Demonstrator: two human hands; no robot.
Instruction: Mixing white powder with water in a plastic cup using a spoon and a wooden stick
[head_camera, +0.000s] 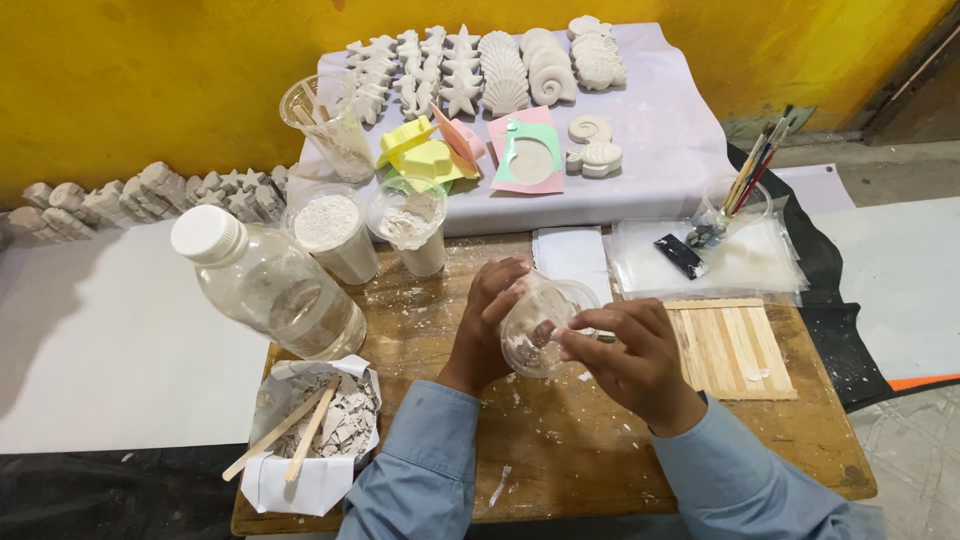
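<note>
My left hand (487, 322) wraps around the back of a clear plastic cup (541, 318), tilted on its side above the wooden board (560, 440), with white residue inside. My right hand (628, 352) pinches the cup's rim from the right, fingers touching its edge. Both hands hold the same cup. Blue sleeves cover both forearms.
A clear capped bottle (268, 283) lies left, beside two cups of white powder (333, 232) (410, 224). A paper bowl with wooden sticks (318, 420) sits near left. Flat wooden sticks (730, 345) lie right, brushes in a cup (745, 190) behind, white shell casts (500, 65) and coloured moulds (425, 155) on cloth.
</note>
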